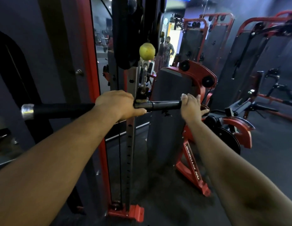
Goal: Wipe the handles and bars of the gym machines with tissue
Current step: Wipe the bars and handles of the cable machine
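Two hands: both clamped on the bar [164, 105], frame centre.
Left hand [119, 103]: beside the swivel.
Right hand [191, 105]: at the bar's right end.

bar [164, 105] end hidden by right hand [191, 106], tissue unseen

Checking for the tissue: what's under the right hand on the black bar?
The right hand wraps the black bar at its end; no tissue shows. Its palm side is hidden.
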Motion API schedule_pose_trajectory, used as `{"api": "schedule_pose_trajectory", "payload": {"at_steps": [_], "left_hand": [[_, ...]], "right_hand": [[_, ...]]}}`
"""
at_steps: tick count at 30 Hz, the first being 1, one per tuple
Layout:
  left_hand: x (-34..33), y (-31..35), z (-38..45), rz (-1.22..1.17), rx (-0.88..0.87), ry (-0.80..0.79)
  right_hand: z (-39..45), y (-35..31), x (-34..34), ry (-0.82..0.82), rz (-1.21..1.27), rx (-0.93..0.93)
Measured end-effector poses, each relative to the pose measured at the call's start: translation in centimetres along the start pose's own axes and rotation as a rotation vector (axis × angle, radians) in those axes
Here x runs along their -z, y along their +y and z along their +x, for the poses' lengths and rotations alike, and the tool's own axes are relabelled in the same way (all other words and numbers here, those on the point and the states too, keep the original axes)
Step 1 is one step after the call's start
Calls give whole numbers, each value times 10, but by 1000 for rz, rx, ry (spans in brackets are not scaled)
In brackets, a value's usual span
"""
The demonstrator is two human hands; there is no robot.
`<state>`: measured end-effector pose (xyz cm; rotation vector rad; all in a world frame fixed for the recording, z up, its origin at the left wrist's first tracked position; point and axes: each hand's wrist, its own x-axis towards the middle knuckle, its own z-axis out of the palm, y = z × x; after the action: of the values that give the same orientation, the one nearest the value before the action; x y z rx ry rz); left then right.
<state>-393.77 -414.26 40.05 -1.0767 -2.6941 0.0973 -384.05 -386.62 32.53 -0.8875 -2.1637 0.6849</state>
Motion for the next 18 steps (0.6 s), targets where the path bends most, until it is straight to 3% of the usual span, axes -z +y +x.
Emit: {"api": "schedule_pose_trajectory", "payload": {"at_steps": [6, 12, 18], "left_hand": [[3, -5, -2, -14, -17, 17], [11, -16, -10, -5, -100, 14], [21, -68, -33, -3, -202, 143]], "right_hand": [[-84, -54, -41, 4, 26, 380], [-35, -18, -9, 127, -54, 48], [-81, -45, -14, 312, 62, 289]]}}
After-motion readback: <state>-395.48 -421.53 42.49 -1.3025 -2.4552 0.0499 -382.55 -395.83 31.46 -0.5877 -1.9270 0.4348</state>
